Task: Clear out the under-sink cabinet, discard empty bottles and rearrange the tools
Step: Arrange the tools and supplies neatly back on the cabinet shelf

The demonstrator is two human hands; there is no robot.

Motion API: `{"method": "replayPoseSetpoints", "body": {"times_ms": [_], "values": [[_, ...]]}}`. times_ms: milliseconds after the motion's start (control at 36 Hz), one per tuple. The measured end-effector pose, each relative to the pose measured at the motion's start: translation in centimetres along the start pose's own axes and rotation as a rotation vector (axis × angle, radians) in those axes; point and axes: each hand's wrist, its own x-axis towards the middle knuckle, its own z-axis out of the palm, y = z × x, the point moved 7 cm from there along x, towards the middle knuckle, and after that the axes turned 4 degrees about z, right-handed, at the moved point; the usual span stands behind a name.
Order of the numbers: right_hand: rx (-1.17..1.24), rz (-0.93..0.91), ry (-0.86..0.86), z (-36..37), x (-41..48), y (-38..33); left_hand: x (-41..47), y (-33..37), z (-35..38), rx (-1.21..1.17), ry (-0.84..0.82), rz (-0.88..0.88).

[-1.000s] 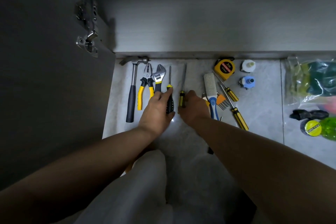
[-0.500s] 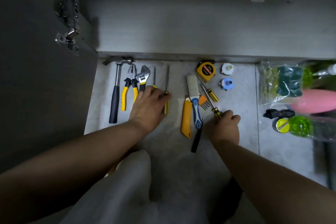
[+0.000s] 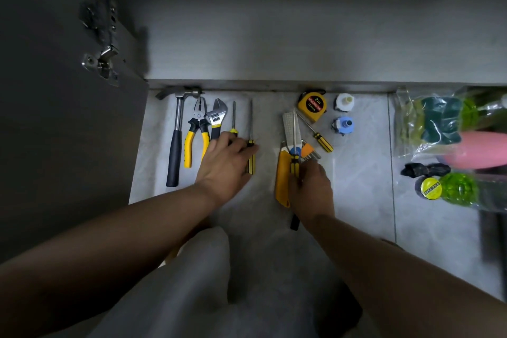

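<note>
Tools lie in a row on the grey floor before the cabinet: a hammer (image 3: 175,145), yellow pliers (image 3: 196,134), an adjustable wrench (image 3: 216,118) and two screwdrivers. My left hand (image 3: 227,162) covers the handle of the thin screwdriver (image 3: 233,118), fingers curled over it, thumb touching the yellow-black screwdriver (image 3: 250,156). My right hand (image 3: 310,186) grips another yellow-black screwdriver (image 3: 294,140), its shaft pointing away over a white brush (image 3: 288,126). A yellow utility knife (image 3: 282,178) lies just left of that hand.
Orange hex keys (image 3: 308,151), a fourth screwdriver (image 3: 318,134), a tape measure (image 3: 312,105) and two small capped bottles (image 3: 344,114) lie further right. A plastic bag of sponges (image 3: 428,123), a pink bottle (image 3: 477,151) and a green bottle (image 3: 450,189) sit at right. The open cabinet door (image 3: 68,132) stands at left.
My right hand moved from the middle to the right group, took hold of a screwdriver there and turned it to point away. My left hand stayed on the thin screwdriver.
</note>
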Motion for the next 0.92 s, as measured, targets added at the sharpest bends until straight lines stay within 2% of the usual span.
{"method": "replayPoseSetpoints", "body": {"times_ms": [139, 333, 667, 917], "values": [[0.003, -0.061, -0.067, 1.3, 1.0, -4.0, 0.0, 0.0, 0.0, 0.01, -0.007, 0.006], [-0.131, 0.056, -0.139, 3.1, 2.2, -5.5, -0.4, -0.3, 0.1, 0.007, 0.008, 0.01], [-0.209, 0.024, -0.098, 3.3, 2.7, -6.8, -0.3, -0.5, 0.0, -0.005, 0.027, 0.017], [-0.161, 0.039, -0.078, 3.1, 3.1, -6.9, -0.5, -0.6, 0.2, -0.001, 0.024, 0.008]]}}
